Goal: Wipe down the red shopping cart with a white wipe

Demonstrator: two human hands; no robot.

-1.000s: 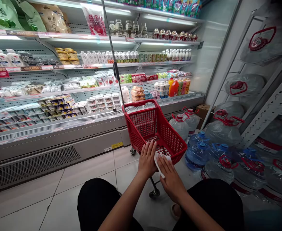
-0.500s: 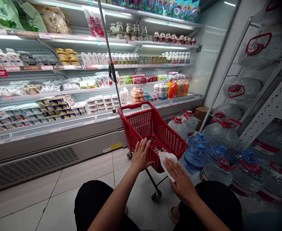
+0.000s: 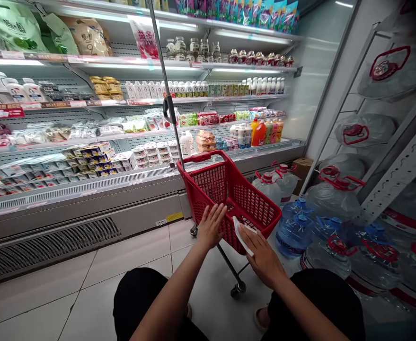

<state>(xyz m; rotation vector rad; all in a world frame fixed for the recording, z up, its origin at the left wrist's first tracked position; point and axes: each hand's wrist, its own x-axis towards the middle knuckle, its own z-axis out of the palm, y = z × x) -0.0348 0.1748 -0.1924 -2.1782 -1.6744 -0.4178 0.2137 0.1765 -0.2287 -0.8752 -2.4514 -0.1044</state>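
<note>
A red plastic shopping cart basket (image 3: 253,201) on a metal frame with casters stands in front of me, tilted toward the right. My left hand (image 3: 210,226) rests on or close against the near side of the basket, fingers stretched and apart, holding nothing. In my right hand (image 3: 262,258) is a white cloth (image 3: 242,237), possibly a paper wipe, folded under the fingers and held at the basket's near right side. The palm and thumb of that hand are mostly hidden. A thin dark pole (image 3: 163,78) rises from the cart's back left corner.
An open refrigerated display case (image 3: 151,201) full of dairy, juice and pouches runs along the back. At right stand several large water bottles (image 3: 295,234) on the floor and a white metal rack (image 3: 399,166) with more bottles. My knees flank the tiled floor (image 3: 122,253) below.
My right hand and the cloth have shifted slightly up and left along the basket, and the cloth looks more folded. The view has moved a little left; my left hand stays at the basket.
</note>
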